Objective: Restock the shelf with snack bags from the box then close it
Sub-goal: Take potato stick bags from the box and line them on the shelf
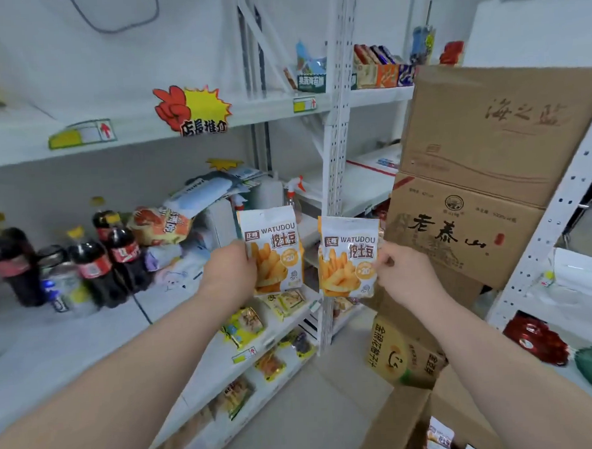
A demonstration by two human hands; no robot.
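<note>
So, two WATUDOU fries packs are held up side by side, upright and just apart, pretty much dead centre of the view. The left snack bag is gripped at its left edge by the left hand; the fingers are curled around that edge, though how they sit behind the pack can't be made out. The right snack bag is pinched at its right edge by the right hand, thumb and fingers pressed together on it. Both packs are kept in the air in front of the white shelf, above a lower tier where small yellow snack packets are laid out. The open cardboard box is seen down at 5 o'clock, flaps up, with more of the same bags inside. Cola bottles are bunched at 9 o'clock on the shelf, a red-and-yellow promo sign is stuck at 11 o'clock, and big stacked cartons are parked at 3 o'clock.
</note>
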